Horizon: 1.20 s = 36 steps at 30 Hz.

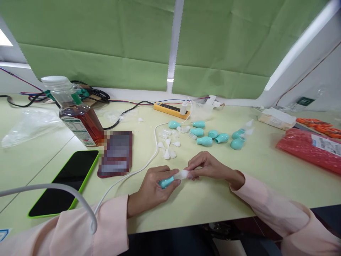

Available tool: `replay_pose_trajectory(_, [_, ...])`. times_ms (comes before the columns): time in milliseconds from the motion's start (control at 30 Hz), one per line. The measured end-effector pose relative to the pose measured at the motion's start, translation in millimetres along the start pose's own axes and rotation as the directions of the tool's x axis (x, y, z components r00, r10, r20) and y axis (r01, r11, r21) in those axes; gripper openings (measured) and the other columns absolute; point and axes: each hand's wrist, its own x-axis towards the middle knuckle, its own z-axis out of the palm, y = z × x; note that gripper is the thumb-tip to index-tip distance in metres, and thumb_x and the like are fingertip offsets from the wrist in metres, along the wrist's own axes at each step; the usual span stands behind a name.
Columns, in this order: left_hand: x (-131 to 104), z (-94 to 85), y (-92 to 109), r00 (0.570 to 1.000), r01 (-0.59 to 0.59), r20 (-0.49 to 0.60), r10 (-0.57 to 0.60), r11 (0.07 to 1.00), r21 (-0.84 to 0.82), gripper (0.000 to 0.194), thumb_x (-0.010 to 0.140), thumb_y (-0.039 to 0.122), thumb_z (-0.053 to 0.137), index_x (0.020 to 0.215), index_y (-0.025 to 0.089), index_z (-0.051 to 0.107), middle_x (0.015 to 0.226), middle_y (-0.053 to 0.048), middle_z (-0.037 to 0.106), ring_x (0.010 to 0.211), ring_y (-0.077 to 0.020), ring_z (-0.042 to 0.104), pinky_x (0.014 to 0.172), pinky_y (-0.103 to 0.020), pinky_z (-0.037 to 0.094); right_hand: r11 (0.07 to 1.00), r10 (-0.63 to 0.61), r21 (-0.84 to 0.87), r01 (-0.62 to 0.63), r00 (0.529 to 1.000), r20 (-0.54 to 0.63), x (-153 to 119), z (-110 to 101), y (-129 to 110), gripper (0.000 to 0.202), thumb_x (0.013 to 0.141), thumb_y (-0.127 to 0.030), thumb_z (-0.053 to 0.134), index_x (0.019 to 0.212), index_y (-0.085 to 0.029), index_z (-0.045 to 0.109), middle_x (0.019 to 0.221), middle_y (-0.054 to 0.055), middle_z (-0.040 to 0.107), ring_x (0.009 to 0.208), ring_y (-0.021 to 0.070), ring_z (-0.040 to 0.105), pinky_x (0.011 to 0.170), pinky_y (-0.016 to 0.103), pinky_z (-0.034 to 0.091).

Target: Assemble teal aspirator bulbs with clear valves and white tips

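Observation:
My left hand (pixel 157 185) is wrapped round a teal bulb (pixel 166 182) near the table's front edge. A translucent white piece (pixel 179 175) sticks out of the bulb toward the right. The fingertips of my right hand (pixel 204 166) pinch the white end of that piece. Beyond my hands lie several loose teal bulbs (pixel 204 141) and several small white tips (pixel 167 154). Clear plastic pieces (pixel 166 133) lie beside them. Farther right, two teal bulbs (pixel 238 143) have pale tips attached.
On the left are a bottle of reddish liquid (pixel 80 121), a green-edged phone (pixel 66 183) and a dark red case (pixel 117 153). A white cable (pixel 144 165) crosses the table. A yellow power strip (pixel 170 109) lies behind, a red package (pixel 309 147) at right.

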Motion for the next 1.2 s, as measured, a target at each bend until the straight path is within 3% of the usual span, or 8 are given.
replay_pose_trajectory(200, [1,2.3,-2,0.997,-0.018,-0.07,0.016,1.0,-0.026,0.024,0.075,0.026,0.051,0.091,0.014,0.065,0.063,-0.005,0.057,0.054,-0.0119,0.048,0.05,-0.023,0.037,0.992,0.053,0.118,-0.048,0.998,-0.04,1,0,0,0.018,0.064,-0.025,0.065,0.078,-0.014,0.069,0.057,0.002,0.061,0.048,0.0082,0.051,0.045,0.02,0.042])
replay_pose_trajectory(400, [3,2.6,3,0.983,0.033,-0.176,-0.051,0.994,-0.105,0.025,0.07,0.029,0.057,0.092,0.016,0.063,0.074,-0.006,0.065,0.063,-0.0155,0.056,0.059,-0.026,0.044,0.972,0.002,0.234,0.035,0.988,-0.155,4,0,-2,0.012,0.064,-0.025,0.064,0.067,-0.014,0.069,0.058,0.004,0.064,0.048,0.0101,0.055,0.048,0.022,0.046])
replay_pose_trajectory(567, [2,-0.2,8,0.983,0.136,-0.097,-0.153,0.977,-0.165,0.019,0.074,0.029,0.053,0.084,0.017,0.064,0.073,-0.002,0.066,0.062,-0.0138,0.057,0.057,-0.022,0.043,0.967,-0.036,0.235,0.094,0.969,-0.243,7,7,-7,0.01,0.066,-0.023,0.063,0.062,-0.015,0.068,0.057,0.002,0.063,0.047,0.0097,0.054,0.046,0.022,0.046])
replay_pose_trajectory(767, [2,-0.6,9,0.991,0.099,-0.084,-0.108,0.99,-0.103,0.018,0.076,0.027,0.05,0.077,0.016,0.064,0.065,0.0,0.062,0.055,-0.0113,0.052,0.055,-0.021,0.04,0.96,0.029,0.276,0.052,0.959,-0.281,5,17,-9,0.007,0.064,-0.02,0.065,0.062,-0.014,0.068,0.056,0.002,0.062,0.046,0.0098,0.054,0.045,0.022,0.045])
replay_pose_trajectory(1000, [3,-0.7,8,0.986,0.146,-0.056,-0.158,0.974,-0.172,0.02,0.076,0.029,0.051,0.084,0.016,0.062,0.074,-0.001,0.064,0.064,-0.0132,0.055,0.061,-0.021,0.041,0.95,0.097,0.311,0.008,0.942,-0.321,5,19,-10,0.013,0.064,-0.024,0.065,0.057,-0.013,0.066,0.054,0.002,0.062,0.047,0.0096,0.054,0.048,0.022,0.044])
replay_pose_trajectory(1200, [2,-0.4,9,0.985,0.154,-0.056,-0.162,0.979,-0.135,0.02,0.076,0.029,0.05,0.082,0.015,0.063,0.068,0.0,0.062,0.058,-0.0114,0.051,0.058,-0.021,0.04,0.934,0.134,0.356,-0.016,0.942,-0.309,6,23,-10,0.018,0.065,-0.028,0.064,0.059,-0.011,0.065,0.053,0.003,0.062,0.044,0.0104,0.053,0.046,0.023,0.043])
